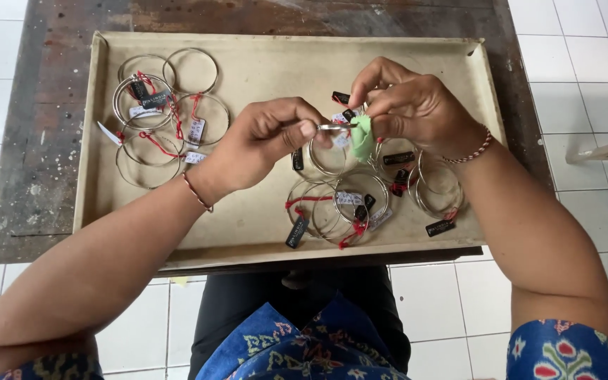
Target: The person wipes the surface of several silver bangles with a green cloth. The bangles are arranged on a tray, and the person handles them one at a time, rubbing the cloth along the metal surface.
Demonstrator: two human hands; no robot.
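Mostly tagged bangles in tray

Shiny metal bangles with paper tags lie on a matt, smooth tray atop worn, rough wood.

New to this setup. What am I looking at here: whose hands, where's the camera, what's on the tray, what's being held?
There is no machine here: a person works with two bare hands, and the single picture comes from a camera on their head, looking down.

A shallow beige tray sits on a worn dark wooden table over a white tiled floor. On the tray lie two groups of thin silver bangles with red strings and small tags: one group at the left, another near the middle and right.

The left hand pinches one silver bangle edge-on. The right hand presses a small light green cloth against it. Both wrists wear thin bracelets.
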